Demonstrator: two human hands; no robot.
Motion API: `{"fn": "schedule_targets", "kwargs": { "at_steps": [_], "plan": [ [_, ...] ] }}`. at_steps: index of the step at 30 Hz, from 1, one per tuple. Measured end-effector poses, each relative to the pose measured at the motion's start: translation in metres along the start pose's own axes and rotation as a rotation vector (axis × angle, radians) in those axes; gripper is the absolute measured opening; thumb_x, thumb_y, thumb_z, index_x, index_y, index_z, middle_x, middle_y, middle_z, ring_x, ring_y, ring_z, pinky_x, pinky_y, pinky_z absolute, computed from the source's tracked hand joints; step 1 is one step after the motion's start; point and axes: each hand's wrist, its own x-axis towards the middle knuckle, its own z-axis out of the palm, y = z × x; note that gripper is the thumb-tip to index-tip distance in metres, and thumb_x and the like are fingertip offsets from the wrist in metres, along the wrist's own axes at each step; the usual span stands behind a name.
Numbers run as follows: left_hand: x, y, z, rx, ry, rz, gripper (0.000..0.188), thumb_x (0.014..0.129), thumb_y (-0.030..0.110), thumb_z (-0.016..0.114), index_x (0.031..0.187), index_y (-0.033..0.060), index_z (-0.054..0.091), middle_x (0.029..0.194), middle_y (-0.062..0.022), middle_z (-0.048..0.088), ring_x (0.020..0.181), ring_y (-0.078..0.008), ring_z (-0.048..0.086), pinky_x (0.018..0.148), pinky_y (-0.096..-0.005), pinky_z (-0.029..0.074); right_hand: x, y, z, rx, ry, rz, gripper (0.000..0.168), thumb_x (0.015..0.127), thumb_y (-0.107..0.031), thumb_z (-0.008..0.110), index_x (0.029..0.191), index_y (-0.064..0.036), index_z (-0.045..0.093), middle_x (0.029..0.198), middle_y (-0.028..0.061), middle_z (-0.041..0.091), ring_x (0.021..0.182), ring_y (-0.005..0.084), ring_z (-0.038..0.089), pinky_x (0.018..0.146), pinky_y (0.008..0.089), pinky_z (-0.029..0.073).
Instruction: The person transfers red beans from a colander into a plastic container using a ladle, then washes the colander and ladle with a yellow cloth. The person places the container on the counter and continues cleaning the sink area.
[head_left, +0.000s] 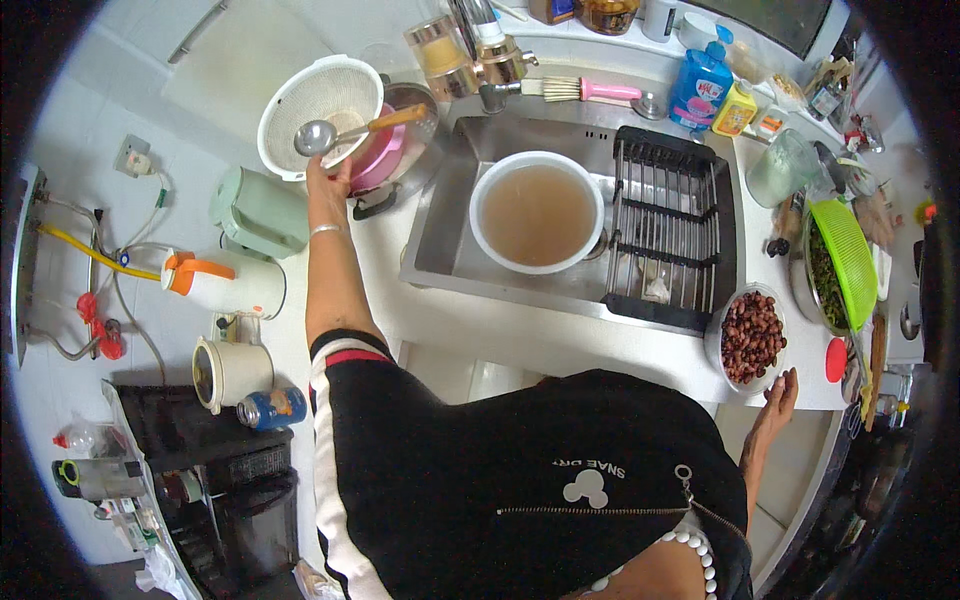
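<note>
My left hand (328, 176) is at the lower rim of a white plastic colander (289, 97); its fingers are partly hidden behind the rim. A metal ladle with a wooden handle (397, 118) lies across the colander, above a pink basin (382, 161) and a steel pot (420, 157). My right hand (781, 397) is beside the lower rim of a bowl of reddish-brown beans (752, 337); whether it touches the bowl is unclear. A white basin of cloudy brownish water (536, 214) stands in the steel sink (450, 202).
A black-ended dish rack (664, 225) spans the sink's right side. A pink-handled brush (611, 91) and a blue soap bottle (701, 86) stand behind it. At right, a green strainer (844, 262) leans on a bowl of greens. A green pitcher (259, 214) and a white jug (240, 283) are at left.
</note>
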Motion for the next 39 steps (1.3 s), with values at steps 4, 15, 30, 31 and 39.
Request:
{"fn": "schedule_targets", "kwargs": {
  "at_steps": [4, 15, 30, 31, 39],
  "plan": [
    [0.013, 0.002, -0.020, -0.069, -0.071, -0.001, 0.039, 0.086, 0.021, 0.044, 0.115, -0.0038, 0.039, 0.117, -0.0204, 0.040, 0.102, -0.0345, 0.048, 0.075, -0.0436, 0.053, -0.003, -0.011, 0.003, -0.046, -0.010, 0.000, 0.047, 0.090, -0.029, 0.044, 0.128, -0.003, 0.034, 0.129, 0.0181, 0.036, 0.119, 0.0259, 0.036, 0.097, 0.0357, 0.031],
    [0.032, 0.009, -0.019, 0.095, 0.006, 0.071, 0.029, 0.083, 0.012, 0.043, 0.107, -0.0049, 0.039, 0.108, -0.0210, 0.046, 0.093, -0.0345, 0.052, 0.070, -0.0443, 0.054, -0.040, -0.108, 0.045, -0.279, -0.084, -0.391, 0.037, 0.089, -0.018, 0.045, 0.122, -0.001, 0.042, 0.123, 0.0123, 0.043, 0.112, 0.0214, 0.041, 0.093, 0.0335, 0.032],
    [0.037, 0.066, -0.033, 0.232, 0.081, -0.089, 0.029, 0.082, 0.013, 0.047, 0.102, -0.0065, 0.038, 0.091, -0.0208, 0.051, 0.067, -0.0275, 0.058, 0.048, -0.0287, 0.056, -0.046, -0.159, 0.237, 0.082, -0.948, -0.342, 0.024, 0.082, -0.008, 0.054, 0.105, -0.004, 0.056, 0.092, 0.0105, 0.059, 0.082, 0.0161, 0.057, 0.072, 0.0251, 0.044],
    [0.036, 0.067, -0.028, 0.252, 0.080, -0.094, 0.029, 0.082, 0.014, 0.047, 0.102, -0.0059, 0.038, 0.091, -0.0202, 0.052, 0.065, -0.0270, 0.058, 0.047, -0.0277, 0.056, -0.050, -0.166, 0.258, 0.088, -0.975, -0.386, 0.024, 0.082, -0.008, 0.054, 0.105, -0.004, 0.056, 0.092, 0.0105, 0.059, 0.082, 0.0163, 0.057, 0.072, 0.0251, 0.044],
    [0.079, 0.102, -0.045, 0.225, -0.075, -0.150, 0.029, 0.081, 0.017, 0.049, 0.104, 0.0000, 0.042, 0.090, -0.0114, 0.055, 0.060, -0.0181, 0.058, 0.040, -0.0213, 0.052, -0.100, -0.241, 0.490, 0.153, -0.981, -0.544, 0.025, 0.085, -0.018, 0.051, 0.105, -0.004, 0.056, 0.093, 0.0129, 0.058, 0.082, 0.0222, 0.056, 0.073, 0.0296, 0.044]
  ]
}}
